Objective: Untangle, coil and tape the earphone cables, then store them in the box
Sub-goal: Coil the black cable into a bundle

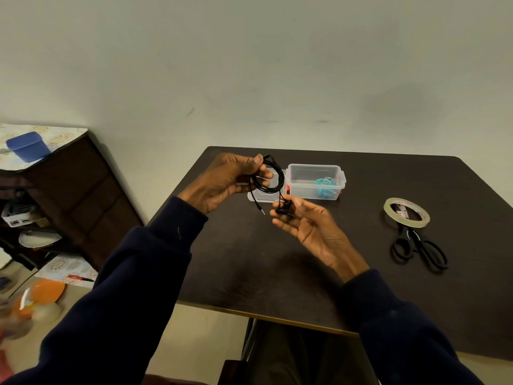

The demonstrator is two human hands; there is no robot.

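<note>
No legible text. The tape roll point(408, 223), at 3 o'clock from the box point(308, 190), carries red print on its inner core and a small label; both are too small to read.

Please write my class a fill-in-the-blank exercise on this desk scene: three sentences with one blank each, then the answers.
1. The left hand grips the coiled black cable while the right hand holds its ____.
2. The turquoise cable lies inside the clear ____.
3. The tape roll rests on the blades of the ____.

Answers: earbuds; box; scissors.
</note>
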